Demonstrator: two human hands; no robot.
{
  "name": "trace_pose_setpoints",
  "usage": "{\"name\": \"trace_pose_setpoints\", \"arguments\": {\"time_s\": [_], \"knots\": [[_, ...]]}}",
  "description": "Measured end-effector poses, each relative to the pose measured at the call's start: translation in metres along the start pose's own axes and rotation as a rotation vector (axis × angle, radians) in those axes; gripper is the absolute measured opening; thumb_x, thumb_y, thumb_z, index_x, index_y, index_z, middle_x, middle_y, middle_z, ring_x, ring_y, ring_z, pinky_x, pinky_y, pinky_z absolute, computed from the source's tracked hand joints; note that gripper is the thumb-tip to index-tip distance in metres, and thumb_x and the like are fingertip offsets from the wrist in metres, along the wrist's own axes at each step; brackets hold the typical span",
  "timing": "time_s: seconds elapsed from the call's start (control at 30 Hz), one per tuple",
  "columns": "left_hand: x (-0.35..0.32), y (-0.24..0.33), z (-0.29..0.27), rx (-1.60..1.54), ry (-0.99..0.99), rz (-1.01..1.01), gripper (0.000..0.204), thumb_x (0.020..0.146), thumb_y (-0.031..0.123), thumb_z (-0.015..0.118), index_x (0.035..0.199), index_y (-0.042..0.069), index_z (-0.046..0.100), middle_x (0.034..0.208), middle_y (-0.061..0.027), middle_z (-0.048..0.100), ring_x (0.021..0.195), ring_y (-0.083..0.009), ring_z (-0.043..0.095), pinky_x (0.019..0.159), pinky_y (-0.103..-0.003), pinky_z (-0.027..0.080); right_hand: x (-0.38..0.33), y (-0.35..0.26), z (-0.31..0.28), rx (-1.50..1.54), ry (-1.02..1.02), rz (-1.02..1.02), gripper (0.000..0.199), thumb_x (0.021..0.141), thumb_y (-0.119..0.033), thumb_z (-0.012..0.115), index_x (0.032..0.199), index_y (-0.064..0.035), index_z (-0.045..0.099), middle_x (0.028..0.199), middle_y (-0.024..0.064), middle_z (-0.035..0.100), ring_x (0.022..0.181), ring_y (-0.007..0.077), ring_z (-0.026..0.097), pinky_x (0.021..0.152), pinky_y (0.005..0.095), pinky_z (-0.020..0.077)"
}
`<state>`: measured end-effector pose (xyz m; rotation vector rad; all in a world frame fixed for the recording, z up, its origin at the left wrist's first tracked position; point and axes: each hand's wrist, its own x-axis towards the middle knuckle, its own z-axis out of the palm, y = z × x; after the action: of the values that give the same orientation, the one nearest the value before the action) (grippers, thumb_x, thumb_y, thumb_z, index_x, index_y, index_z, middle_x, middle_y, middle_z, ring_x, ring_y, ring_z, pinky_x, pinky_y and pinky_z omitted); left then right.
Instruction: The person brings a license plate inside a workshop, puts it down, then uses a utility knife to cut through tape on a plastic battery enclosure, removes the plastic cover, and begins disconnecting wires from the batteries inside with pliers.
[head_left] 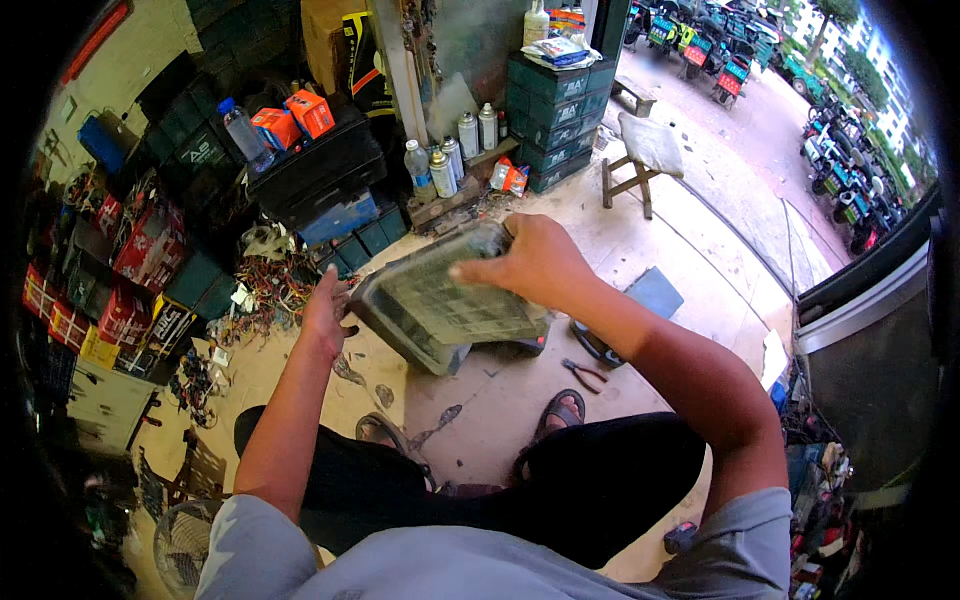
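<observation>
A dark, shallow, rectangular plastic shell (430,310) is held tilted above the floor in front of me, slightly smeared by motion. Ribs cross its hollow, dusty face. My right hand (530,260) is closed on its upper right edge, with the thumb over the face. At the shell's left end, my left hand (330,315) has its fingers apart; whether it touches the edge I cannot tell. Pliers with orange-red handles (585,376) lie on the floor right of the shell. Behind them rests a blue-grey flat panel (655,297), partly covered by my right forearm.
Spray cans (468,135) and bottles stand on a low ledge ahead. Dark stacked batteries (545,120) rise beside a small wooden stool (645,160). Tangled wires (270,275) and red boxes (125,315) crowd the left. Parked scooters (720,60) line the outside.
</observation>
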<state>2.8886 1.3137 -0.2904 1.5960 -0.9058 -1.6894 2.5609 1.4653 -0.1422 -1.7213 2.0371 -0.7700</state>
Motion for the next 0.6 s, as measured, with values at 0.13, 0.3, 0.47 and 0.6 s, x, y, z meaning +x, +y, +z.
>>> {"name": "trace_pose_setpoints", "arguments": {"time_s": [0.13,0.3,0.47,0.6], "knots": [[-0.083,0.012,0.017,0.305,-0.095,0.291,0.081,0.093,0.053,0.071,0.150,0.001,0.046,0.151,-0.0182,0.051,0.142,-0.0343,0.046,0.112,-0.054,0.040,0.000,-0.024,0.025,0.347,-0.044,0.107,0.061,0.072,-0.053,0.089,0.082,0.0045,0.069,0.068,0.0109,0.064,0.059,0.0226,0.059,0.058,0.0401,0.0474],[-0.118,-0.024,0.016,0.515,-0.424,0.800,0.111,0.069,0.043,0.094,0.154,-0.001,0.038,0.150,-0.0206,0.052,0.141,-0.0350,0.049,0.114,-0.044,0.041,-0.008,-0.061,0.056,0.826,-0.157,0.338,0.034,0.083,-0.026,0.087,0.085,0.0042,0.070,0.074,0.0094,0.066,0.064,0.0185,0.059,0.057,0.0364,0.0469],[-0.147,-0.038,0.036,0.772,-0.211,0.921,0.123,0.059,0.044,0.098,0.155,-0.002,0.035,0.148,-0.0275,0.052,0.136,-0.0404,0.054,0.111,-0.045,0.046,0.003,-0.048,0.097,1.213,-0.103,0.377,0.020,0.091,-0.014,0.076,0.085,0.0026,0.066,0.075,0.0068,0.062,0.061,0.0177,0.057,0.055,0.0315,0.0447],[-0.127,-0.052,0.034,0.673,0.041,0.912,0.089,0.069,0.036,0.092,0.139,-0.003,0.053,0.119,-0.0256,0.070,0.109,-0.0379,0.071,0.093,-0.044,0.056,0.001,-0.057,0.093,1.336,-0.169,0.279,0.015,0.096,-0.010,0.070,0.098,0.0048,0.067,0.095,0.0104,0.066,0.082,0.0184,0.063,0.075,0.0286,0.0544]]}}
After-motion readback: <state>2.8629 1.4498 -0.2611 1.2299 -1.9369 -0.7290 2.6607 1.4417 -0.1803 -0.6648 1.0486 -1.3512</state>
